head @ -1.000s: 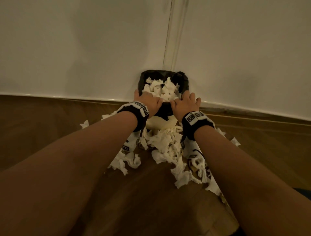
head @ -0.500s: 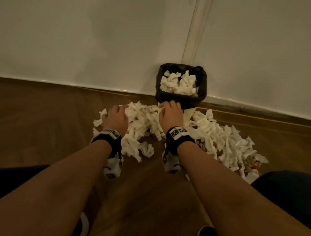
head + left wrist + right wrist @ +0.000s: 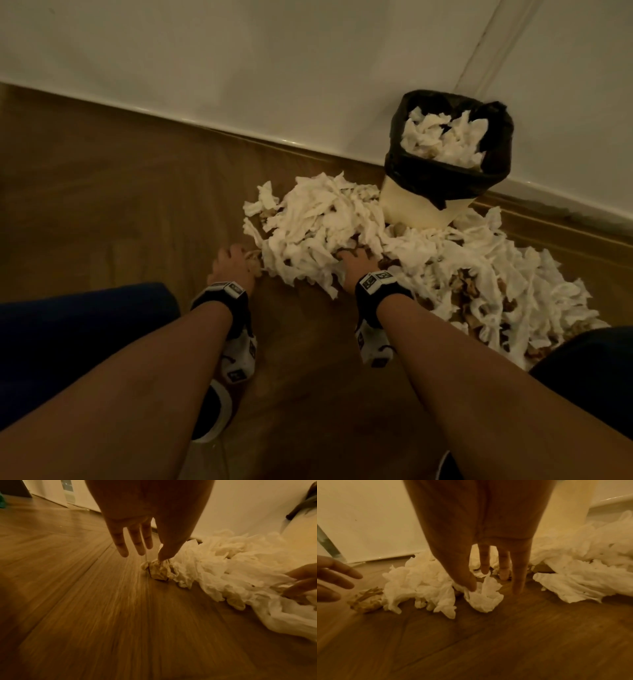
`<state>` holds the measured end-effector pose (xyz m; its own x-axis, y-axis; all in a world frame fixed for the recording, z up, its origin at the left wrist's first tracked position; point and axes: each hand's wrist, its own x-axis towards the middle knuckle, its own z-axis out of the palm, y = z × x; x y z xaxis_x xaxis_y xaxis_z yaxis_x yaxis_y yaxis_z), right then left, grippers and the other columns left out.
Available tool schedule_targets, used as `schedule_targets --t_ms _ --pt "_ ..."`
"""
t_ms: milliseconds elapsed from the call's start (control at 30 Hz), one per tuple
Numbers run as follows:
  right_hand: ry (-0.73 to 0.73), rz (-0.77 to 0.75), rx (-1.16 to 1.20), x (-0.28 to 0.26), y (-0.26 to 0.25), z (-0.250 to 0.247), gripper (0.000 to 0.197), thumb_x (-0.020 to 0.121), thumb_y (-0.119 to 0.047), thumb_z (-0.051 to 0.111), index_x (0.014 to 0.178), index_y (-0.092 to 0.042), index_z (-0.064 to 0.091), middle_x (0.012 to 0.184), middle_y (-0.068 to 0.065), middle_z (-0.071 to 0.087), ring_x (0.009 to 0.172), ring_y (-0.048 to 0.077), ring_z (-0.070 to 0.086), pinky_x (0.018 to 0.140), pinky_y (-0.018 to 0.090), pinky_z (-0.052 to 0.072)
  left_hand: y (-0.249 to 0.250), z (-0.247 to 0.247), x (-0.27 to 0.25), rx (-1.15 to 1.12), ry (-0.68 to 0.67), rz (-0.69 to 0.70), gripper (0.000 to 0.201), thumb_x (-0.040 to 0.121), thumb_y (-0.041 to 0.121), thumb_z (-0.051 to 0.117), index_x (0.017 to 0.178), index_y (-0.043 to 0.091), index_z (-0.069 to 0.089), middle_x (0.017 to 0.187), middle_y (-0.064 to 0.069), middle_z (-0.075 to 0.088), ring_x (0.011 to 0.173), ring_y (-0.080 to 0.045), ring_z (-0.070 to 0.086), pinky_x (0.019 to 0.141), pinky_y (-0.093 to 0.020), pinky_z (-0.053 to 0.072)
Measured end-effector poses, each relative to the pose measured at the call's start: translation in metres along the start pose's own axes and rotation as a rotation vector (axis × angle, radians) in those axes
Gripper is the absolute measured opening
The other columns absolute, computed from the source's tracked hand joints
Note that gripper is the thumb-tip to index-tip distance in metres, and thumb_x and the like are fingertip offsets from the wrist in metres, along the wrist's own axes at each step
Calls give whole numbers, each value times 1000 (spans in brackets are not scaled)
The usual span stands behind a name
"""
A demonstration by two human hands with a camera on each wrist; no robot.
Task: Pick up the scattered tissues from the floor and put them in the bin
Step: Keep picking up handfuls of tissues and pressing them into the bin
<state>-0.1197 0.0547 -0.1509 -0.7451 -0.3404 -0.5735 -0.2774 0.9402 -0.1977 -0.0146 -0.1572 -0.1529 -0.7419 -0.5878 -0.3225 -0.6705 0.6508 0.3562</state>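
Note:
A cream bin with a black liner (image 3: 445,178) stands against the wall, with white tissues (image 3: 442,137) heaped up to its rim. A large pile of torn tissues (image 3: 318,226) lies on the wooden floor in front of it and spreads out to the right (image 3: 507,281). My left hand (image 3: 236,263) is at the pile's left edge; its fingers are straight and spread (image 3: 147,555), and the thumb touches a crumpled brownish tissue (image 3: 158,572). My right hand (image 3: 356,262) reaches into the pile's near edge with straight fingers (image 3: 493,586), its thumb on a white tissue (image 3: 484,600).
The white wall (image 3: 274,68) and its skirting run behind the bin, with a corner strip above it. My knees in dark blue (image 3: 85,325) (image 3: 589,363) flank my arms, and a shoe (image 3: 212,414) is below the left wrist. Bare wooden floor (image 3: 120,205) lies to the left.
My hands left the bin's rim and came down to the pile on the floor. Since half a second ago the left hand has slid to the pile's left edge.

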Motion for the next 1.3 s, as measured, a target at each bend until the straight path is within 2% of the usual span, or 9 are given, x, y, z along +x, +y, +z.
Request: schedule_targets --t_ms 133,267,467,567,767,833,967,1133,1300 --pt "-59 36 5 7 1 13 72 89 -25 59 146 -34 17 156 12 3 140 48 8 110 55 22 -10 6 6 36 -73 30 49 93 31 47 140 26 32 136 -15 35 122 -41 40 98 -53 40" --pt "-53 -17 -63 17 3 21 76 86 -33 63 146 -29 18 153 13 9 140 43 8 111 54 22 -11 10 12 92 -143 123 57 91 38 51 142 39 24 148 -8 20 128 -42 34 104 -52 36" --pt "-48 6 -44 21 6 30 45 93 -29 52 135 -19 40 145 14 20 126 43 35 101 46 37 -1 13 15 161 -219 170 42 94 27 50 133 15 44 137 -12 37 116 -33 50 98 -43 44" --pt "-84 -22 -97 21 8 26 43 94 -20 50 136 -14 44 148 14 25 132 34 33 102 40 39 3 14 12 127 -202 138 34 94 19 50 126 8 49 133 -14 39 111 -35 51 97 -44 45" --pt "-82 18 39 15 14 14 23 92 -10 56 112 -1 65 122 14 62 110 26 60 93 33 49 11 11 5 86 -179 22 46 91 19 56 131 5 38 136 -20 39 122 -39 44 99 -45 41" --pt "-57 40 64 10 17 10 24 89 -9 60 111 -2 66 117 14 64 107 27 61 92 33 50 9 11 2 158 -222 36 43 94 23 53 131 5 42 137 -20 37 124 -38 42 103 -43 38" --pt "25 45 68 2 24 6 25 94 -8 50 113 -2 66 120 16 62 110 29 58 92 33 47 1 9 -6 156 -165 15 35 90 25 58 119 6 56 133 -19 38 109 -34 52 90 -35 44" --pt "100 93 150 -9 35 -1 26 95 -14 49 113 -3 65 123 15 60 112 29 56 93 34 46 2 -1 -12 85 -164 41 24 93 25 55 106 5 59 113 -16 60 99 -31 58 80 -36 46" --pt "183 147 611 -17 44 -27 35 86 -18 65 118 -4 64 125 12 60 115 28 55 96 31 46 14 -15 -19 -186 -100 39 42 82 22 71 117 6 56 118 -12 61 106 -26 58 81 -29 46"
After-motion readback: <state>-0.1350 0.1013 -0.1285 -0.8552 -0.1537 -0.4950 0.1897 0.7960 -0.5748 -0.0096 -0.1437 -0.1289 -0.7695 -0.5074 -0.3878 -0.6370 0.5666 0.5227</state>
